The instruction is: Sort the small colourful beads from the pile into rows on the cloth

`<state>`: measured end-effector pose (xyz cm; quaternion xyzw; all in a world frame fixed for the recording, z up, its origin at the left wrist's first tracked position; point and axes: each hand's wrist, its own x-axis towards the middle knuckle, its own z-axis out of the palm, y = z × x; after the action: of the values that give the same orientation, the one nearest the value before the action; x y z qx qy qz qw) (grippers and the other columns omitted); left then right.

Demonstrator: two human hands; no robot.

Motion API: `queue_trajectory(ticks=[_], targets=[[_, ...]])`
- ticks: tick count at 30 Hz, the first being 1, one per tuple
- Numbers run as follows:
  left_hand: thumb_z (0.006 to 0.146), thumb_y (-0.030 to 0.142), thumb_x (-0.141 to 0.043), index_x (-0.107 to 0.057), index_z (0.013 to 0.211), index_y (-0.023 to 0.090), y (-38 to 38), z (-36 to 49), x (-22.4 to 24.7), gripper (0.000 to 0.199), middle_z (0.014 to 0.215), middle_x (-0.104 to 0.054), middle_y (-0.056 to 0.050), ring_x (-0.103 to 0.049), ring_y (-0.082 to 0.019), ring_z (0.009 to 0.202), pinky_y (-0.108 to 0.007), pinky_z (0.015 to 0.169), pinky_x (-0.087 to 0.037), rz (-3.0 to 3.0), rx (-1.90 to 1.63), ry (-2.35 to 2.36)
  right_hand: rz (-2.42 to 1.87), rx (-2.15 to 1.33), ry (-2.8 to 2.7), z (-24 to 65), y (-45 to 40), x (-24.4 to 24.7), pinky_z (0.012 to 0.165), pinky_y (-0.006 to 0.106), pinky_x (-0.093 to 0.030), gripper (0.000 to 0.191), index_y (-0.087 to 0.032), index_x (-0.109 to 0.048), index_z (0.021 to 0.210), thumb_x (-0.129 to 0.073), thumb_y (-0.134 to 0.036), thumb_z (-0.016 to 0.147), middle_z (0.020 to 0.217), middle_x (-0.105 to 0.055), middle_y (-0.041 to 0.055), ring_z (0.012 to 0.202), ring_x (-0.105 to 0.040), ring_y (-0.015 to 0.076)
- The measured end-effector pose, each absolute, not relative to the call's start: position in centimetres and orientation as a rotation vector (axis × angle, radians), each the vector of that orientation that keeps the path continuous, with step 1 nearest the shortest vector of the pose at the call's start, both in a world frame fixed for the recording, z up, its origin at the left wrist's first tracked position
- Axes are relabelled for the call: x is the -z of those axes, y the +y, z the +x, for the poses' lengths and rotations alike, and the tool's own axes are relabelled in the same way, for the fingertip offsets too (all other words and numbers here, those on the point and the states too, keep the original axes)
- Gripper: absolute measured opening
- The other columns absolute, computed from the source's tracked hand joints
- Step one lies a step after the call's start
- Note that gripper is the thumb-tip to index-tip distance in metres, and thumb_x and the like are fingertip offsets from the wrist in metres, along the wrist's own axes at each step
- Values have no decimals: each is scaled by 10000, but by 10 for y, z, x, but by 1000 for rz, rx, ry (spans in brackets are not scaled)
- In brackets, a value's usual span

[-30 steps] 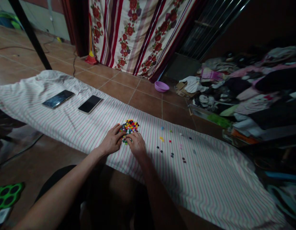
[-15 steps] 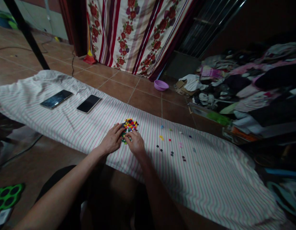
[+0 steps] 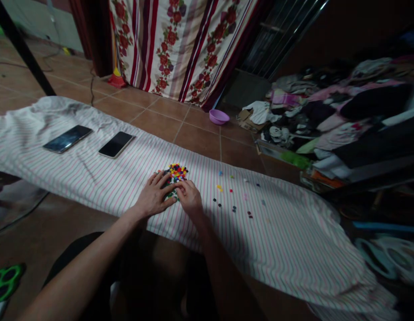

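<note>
A small heap of multicoloured pieces (image 3: 178,171) lies on the striped cloth (image 3: 126,189). My left hand (image 3: 154,195) rests at the heap's left side with its fingers spread, covering some pieces. At the heap's near right edge is my right hand (image 3: 190,196), thumb and forefinger pinched together; whatever is between them is too small to make out. To the right, small pieces lie apart in loose rows, among them yellow pieces (image 3: 219,188), a red piece (image 3: 231,191), a blue piece (image 3: 221,173) and dark pieces (image 3: 250,214).
Two phones, one (image 3: 68,138) at the far left and another (image 3: 116,144) nearer the heap, lie on the cloth. Beyond it, a purple basin (image 3: 219,117) stands on the tiled floor. Piled clothes (image 3: 327,107) are at the right.
The view has shifted slightly to the right. My left hand has spread its fingers wider over the left of the heap. My right hand's fingertips have drawn closer to the left hand.
</note>
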<state>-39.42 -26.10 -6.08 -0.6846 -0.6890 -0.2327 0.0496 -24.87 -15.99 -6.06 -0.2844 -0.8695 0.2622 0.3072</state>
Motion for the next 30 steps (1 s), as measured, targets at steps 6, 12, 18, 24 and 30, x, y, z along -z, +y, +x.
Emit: queue_trajectory(ticks=[6, 12, 18, 24, 30], targets=[[887, 481, -536, -584, 1322, 296, -257, -391, 68, 475, 1465, -484, -102, -320, -341, 1431, -535, 1139, -330, -2096, 658, -2071, -793, -728, -2343, -236, -159, 60, 752, 245, -499, 130, -211, -670, 952, -551, -225, 901, 920, -605, 30, 796, -609, 142], [915, 379, -479, -654, 1232, 263, -254, -390, 68, 381, 1421, -531, -97, -383, -325, 1397, -525, 1123, -362, -2046, 684, -2085, -803, -646, -2396, -214, -158, 57, 807, 259, -479, 161, -212, -682, 952, -523, -238, 943, 903, -647, 35, 864, -621, 157], [919, 399, -460, -678, 1193, 237, -255, -392, 67, 386, 1399, -553, -110, -437, -322, 1358, -524, 1112, -374, -2038, 702, -2028, -795, -591, -2426, -195, -157, 59, 822, 273, -483, 167, -204, -691, 938, -525, -216, 940, 894, -666, 41, 875, -622, 163], [900, 477, -475, -691, 1166, 231, -256, -396, 69, 421, 1378, -571, -111, -445, -323, 1353, -518, 1111, -371, -2036, 692, -1991, -773, -564, -2396, -177, -155, 61, 820, 266, -490, 179, -207, -690, 922, -520, -152, 913, 910, -664, 44, 881, -624, 154], [888, 479, -472, -696, 1144, 210, -256, -394, 65, 434, 1362, -580, -126, -456, -339, 1341, -532, 1114, -363, -2037, 699, -1985, -804, -535, -2338, -150, -150, 61, 811, 268, -504, 249, -204, -687, 948, -493, -77, 858, 916, -638, 46, 861, -614, 154]])
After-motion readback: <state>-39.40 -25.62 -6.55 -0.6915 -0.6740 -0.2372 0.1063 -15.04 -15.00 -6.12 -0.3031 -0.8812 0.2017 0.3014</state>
